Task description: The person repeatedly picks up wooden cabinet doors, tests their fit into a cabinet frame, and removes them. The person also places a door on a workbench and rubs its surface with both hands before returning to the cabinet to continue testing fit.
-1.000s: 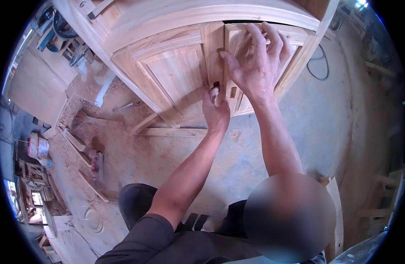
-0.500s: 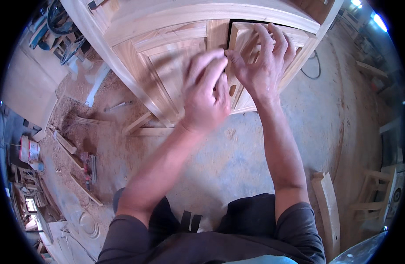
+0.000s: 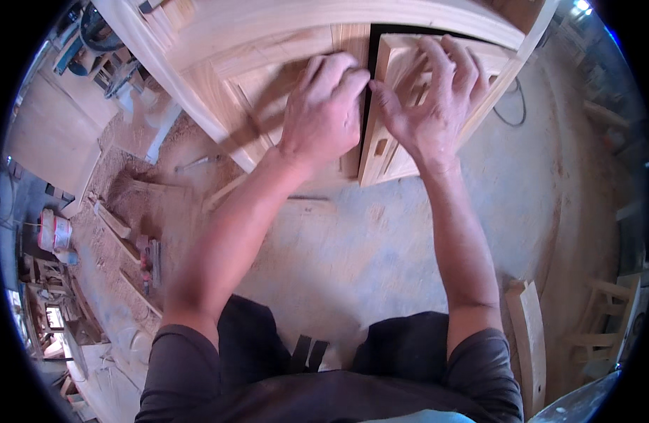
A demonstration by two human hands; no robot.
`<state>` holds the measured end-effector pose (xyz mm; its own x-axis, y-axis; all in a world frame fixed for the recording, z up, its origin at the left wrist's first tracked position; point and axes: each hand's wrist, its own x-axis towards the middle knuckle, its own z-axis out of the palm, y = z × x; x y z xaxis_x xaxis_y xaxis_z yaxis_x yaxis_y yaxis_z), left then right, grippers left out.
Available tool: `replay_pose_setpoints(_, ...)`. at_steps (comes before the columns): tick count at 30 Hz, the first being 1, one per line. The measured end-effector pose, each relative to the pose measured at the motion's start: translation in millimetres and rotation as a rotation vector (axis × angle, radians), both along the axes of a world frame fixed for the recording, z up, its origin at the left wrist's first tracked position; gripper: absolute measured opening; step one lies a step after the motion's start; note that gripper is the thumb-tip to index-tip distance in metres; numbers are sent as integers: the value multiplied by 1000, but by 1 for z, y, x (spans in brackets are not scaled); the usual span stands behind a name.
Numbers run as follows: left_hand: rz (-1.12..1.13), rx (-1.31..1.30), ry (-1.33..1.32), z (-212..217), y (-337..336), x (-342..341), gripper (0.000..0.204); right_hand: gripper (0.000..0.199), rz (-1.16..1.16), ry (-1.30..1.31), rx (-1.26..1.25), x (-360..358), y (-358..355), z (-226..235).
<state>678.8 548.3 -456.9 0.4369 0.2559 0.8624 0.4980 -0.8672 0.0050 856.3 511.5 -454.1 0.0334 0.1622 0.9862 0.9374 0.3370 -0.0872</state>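
A pale wooden cabinet [image 3: 268,28] stands in front of me with two panelled doors. My right hand [image 3: 437,106] lies over the upper part of the right door [image 3: 389,144], fingers spread and thumb near its inner edge. That door stands slightly ajar, with a dark gap along its top and inner side. A small slot shows in its edge. My left hand [image 3: 323,109] is closed, its fingers curled in front of the left door [image 3: 257,92], close to the gap. Whatever its fingertips may hold is hidden.
Sawdust and wood scraps [image 3: 113,218] lie on the floor at left, with a red tool [image 3: 150,261] among them. A curved wooden piece [image 3: 527,345] is beside my right leg. A wooden frame [image 3: 599,317] stands farther right, and a cable loop [image 3: 511,106] lies beyond the cabinet.
The right door has come farther out, and the dark gap beside it is wider. My left hand has shifted slightly left and up. My right hand stays on the door.
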Motion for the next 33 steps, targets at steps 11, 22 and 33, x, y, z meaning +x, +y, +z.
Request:
replay_pose_setpoints(11,10,-1009,-32,-34,-41,49,33,50,73,43,294,53,-2,-21)
replay_pose_setpoints(22,34,-878,-157,-55,-20,47,29,32,125,647,-549,124,-27,-47)
replay_pose_setpoints(33,71,-983,-77,-27,-22,54,32,29,-63,493,-491,143,-20,-52)
